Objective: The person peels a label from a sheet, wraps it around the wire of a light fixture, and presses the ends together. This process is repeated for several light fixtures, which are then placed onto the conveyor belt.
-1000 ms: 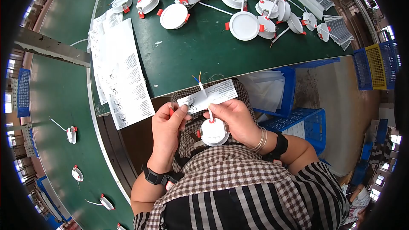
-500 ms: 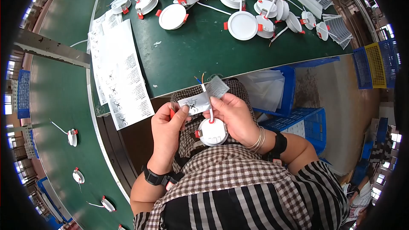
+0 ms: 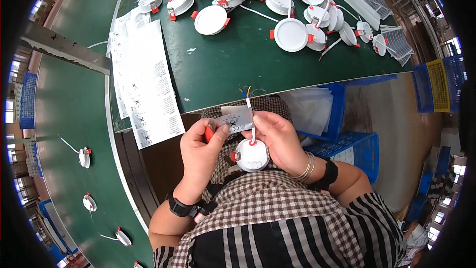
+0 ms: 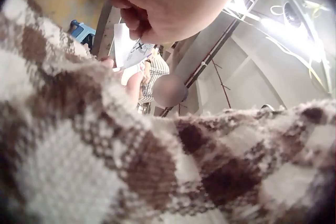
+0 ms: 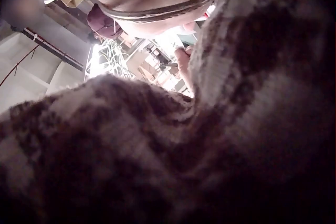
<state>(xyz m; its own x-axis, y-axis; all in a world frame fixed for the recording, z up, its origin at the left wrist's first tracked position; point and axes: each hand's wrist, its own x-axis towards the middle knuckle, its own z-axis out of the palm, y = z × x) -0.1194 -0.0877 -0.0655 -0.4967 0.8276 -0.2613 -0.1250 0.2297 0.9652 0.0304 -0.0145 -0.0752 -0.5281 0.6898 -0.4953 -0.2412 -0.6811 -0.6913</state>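
Observation:
In the head view, a silvery printed label [image 3: 236,118] is folded at the white cable [image 3: 249,103] of a round white downlight [image 3: 253,156]. The left hand [image 3: 196,153] pinches the label's left end between thumb and fingers, with a small red object [image 3: 209,133] tucked in the same hand. At the fold, the right hand [image 3: 280,138] pinches the label against the cable. Bared blue and orange wire ends stick up above it. The downlight hangs below the hands, over the checked apron. The left wrist view shows part of the label [image 4: 137,51] under the left hand [image 4: 178,3]; apron cloth hides much of both wrist views.
Several downlights [image 3: 291,34] lie across the back of the green table [image 3: 223,69]. Printed label sheets [image 3: 153,84] overhang its front left edge. More downlights [image 3: 84,158] sit on a green surface at the left. Blue crates [image 3: 367,154] stand below, right.
The label was spread flat across the cable; its right half has folded back over toward the left half. The right fingers have closed in at the fold. The whole head view has shifted slightly.

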